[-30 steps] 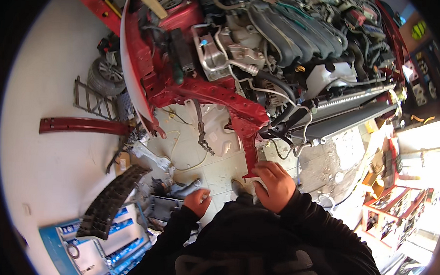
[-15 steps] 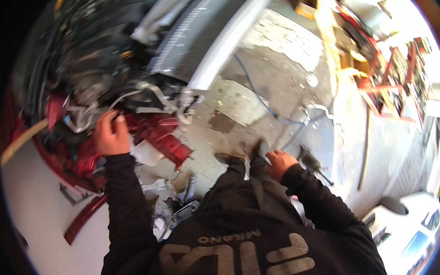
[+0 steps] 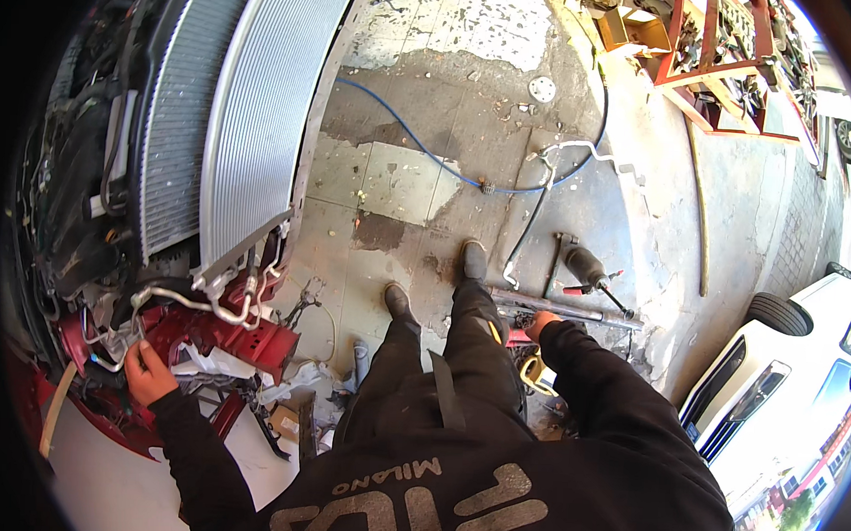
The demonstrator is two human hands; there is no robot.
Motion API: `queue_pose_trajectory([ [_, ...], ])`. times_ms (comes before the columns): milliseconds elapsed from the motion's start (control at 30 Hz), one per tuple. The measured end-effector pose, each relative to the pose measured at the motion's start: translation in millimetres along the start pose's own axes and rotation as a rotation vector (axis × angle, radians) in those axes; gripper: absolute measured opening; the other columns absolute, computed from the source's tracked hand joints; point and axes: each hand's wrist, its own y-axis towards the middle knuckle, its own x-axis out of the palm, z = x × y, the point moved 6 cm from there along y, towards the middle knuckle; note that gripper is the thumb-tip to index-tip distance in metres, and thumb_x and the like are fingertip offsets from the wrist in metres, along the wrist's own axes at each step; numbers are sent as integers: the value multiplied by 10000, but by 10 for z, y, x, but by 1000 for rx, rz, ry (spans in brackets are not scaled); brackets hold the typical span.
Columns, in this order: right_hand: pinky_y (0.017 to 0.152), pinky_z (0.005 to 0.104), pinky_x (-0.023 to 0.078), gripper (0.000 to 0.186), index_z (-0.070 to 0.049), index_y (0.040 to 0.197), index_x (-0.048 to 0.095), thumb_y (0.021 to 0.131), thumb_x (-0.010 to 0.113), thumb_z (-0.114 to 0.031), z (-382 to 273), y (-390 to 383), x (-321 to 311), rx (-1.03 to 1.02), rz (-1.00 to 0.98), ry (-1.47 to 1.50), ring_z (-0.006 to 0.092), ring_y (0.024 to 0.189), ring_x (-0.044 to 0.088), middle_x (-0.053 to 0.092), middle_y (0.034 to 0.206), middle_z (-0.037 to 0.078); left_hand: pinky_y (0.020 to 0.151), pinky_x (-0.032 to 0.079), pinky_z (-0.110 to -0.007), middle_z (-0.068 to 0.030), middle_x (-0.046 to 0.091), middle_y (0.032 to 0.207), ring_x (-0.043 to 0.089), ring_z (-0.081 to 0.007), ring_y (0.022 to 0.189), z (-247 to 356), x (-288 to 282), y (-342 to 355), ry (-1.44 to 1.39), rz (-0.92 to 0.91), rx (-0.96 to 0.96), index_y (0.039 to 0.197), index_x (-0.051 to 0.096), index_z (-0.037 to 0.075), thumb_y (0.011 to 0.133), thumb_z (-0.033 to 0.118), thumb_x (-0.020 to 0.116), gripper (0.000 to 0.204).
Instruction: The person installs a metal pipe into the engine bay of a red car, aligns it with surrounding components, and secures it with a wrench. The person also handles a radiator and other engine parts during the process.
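Floor [image 3: 493,136]: worn tile and concrete, stained and patchy, with a blue hose [image 3: 407,137] curving across it.
Car [image 3: 86,217]: along the left side, its front opened up; two radiators [image 3: 267,97] stand at the nose, and a bent silver pipe [image 3: 179,293] runs below them, above a red rail [image 3: 268,349].
Left hand [image 3: 149,375]: at the car's front corner, just beside a silver bracket [image 3: 108,354], fingers bent and close together; whether they grip anything, I cannot tell.
Right hand [image 3: 541,325]: low, near the steel bars [image 3: 590,314], partly hidden by the black sleeve [image 3: 597,368]; its grip cannot be told.
Tool: grey cylinder [image 3: 587,268] lying on the floor beyond the bars.
Shoes [image 3: 474,260]: both on the floor, between the car and the bars.
Far right: red rack [image 3: 700,76] full of parts, beside an open box [image 3: 635,30]; a white car [image 3: 772,376] nearer.
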Motion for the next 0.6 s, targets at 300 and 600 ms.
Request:
queue_pose_trajectory([
  [300, 1091, 468, 538, 531, -31, 1287, 744, 844, 740, -325, 395, 2298, -68, 273, 103, 392, 435, 1253, 697, 743, 1293, 268, 787, 549, -402, -200, 769, 1083, 698, -311, 888, -790, -62, 59, 130, -147, -127, 1265, 714, -40, 1147, 413, 538, 500],
  [600, 1212, 428, 441, 1107, 84, 1577, 431, 713, 951, -372, 653, 4034, -396, 437, 435, 1017, 418, 1453, 559, 563, 1547, 317, 1008, 519, -450, -311, 710, 1294, 682, -431, 1161, -1027, -412, 374, 325, -119, -248, 1336, 670, -98, 1146, 470, 512, 619],
])
